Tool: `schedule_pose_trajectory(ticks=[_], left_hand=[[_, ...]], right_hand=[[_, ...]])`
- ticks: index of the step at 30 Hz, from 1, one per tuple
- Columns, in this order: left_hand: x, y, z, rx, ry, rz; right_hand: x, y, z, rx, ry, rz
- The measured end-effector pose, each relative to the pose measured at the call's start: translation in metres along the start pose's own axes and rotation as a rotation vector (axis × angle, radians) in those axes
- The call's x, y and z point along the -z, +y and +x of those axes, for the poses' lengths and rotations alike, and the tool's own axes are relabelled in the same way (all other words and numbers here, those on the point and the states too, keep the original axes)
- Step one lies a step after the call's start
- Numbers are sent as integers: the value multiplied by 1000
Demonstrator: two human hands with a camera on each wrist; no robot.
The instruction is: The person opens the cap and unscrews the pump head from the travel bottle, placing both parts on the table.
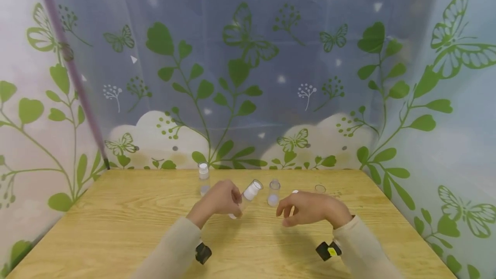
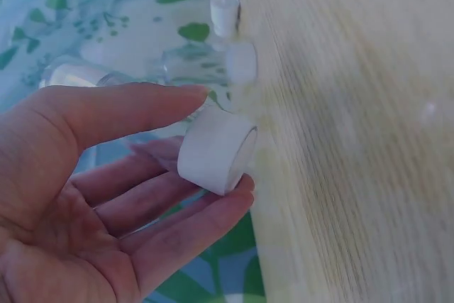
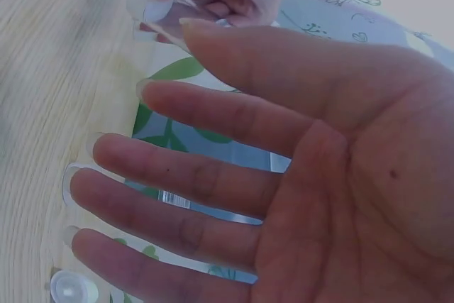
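Observation:
My left hand [image 1: 221, 197] grips a clear bottle with a white collar [image 1: 252, 190], tilted up to the right above the table. In the left wrist view, the white base [image 2: 213, 150] of this bottle sits between the thumb and fingers. My right hand [image 1: 311, 208] hovers to the right with loosely spread fingers and holds nothing; its palm [image 3: 369, 196] shows in the right wrist view. Between the hands stands a clear bottle with a white base [image 1: 273, 195]. A small white piece [image 1: 295, 191] is partly hidden behind the right hand.
Behind the left hand stands another clear bottle with a white top [image 1: 203, 175]. A clear round cap [image 1: 320, 188] lies at the back right. The wooden table [image 1: 135, 210] ends at a patterned curtain [image 1: 248, 98] behind and at the sides.

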State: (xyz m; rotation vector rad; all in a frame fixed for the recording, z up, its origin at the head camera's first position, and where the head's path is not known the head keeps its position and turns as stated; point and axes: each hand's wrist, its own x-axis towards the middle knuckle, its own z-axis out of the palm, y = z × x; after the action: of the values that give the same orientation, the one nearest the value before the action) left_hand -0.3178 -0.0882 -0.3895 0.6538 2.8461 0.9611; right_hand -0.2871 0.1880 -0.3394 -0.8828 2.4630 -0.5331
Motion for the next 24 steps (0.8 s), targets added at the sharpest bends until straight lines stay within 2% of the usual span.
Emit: schedule_pose_trajectory(ticks=[6, 10, 18, 24], left_hand=[[-1, 12, -26, -68, -29, -14], [-4, 15, -40, -79, -57, -25], [-9, 18, -59, -107, -73, 2], [-13, 21, -68, -113, -91, 8]], right_hand=[[-6, -3, -3, 20, 44, 12], [-10, -7, -5, 54, 85, -5], [-20, -19, -4, 153, 148, 11], [-31, -21, 4, 238, 138, 44]])
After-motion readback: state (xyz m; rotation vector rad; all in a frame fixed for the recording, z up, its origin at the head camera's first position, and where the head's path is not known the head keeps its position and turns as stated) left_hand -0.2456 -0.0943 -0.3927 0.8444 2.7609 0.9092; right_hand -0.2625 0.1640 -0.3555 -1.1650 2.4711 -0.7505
